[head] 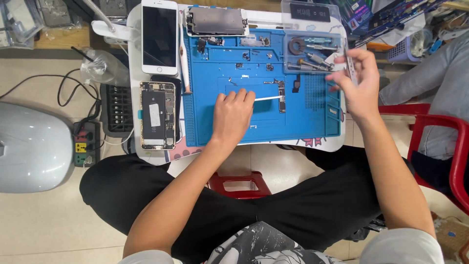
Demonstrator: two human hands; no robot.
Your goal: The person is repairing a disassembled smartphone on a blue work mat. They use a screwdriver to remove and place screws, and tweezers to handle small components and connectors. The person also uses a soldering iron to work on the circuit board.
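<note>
Head view: left hand (232, 117) fingers pinch white tool (267, 98); right hand (359, 80) fingers seemingly grip metal strip (350, 66).

**Around my workbench**

At eleven o'clock a white phone (159, 36) lies face up, and below it, at nine, an opened phone body (157, 115) shows its insides. Far left sits a grey rounded casing (30, 147) beside a power strip (86, 144). A red stool (238, 184) stands under me at six, a red chair (442, 142) at three, and a clear plastic bag (100, 66) at ten.
</note>
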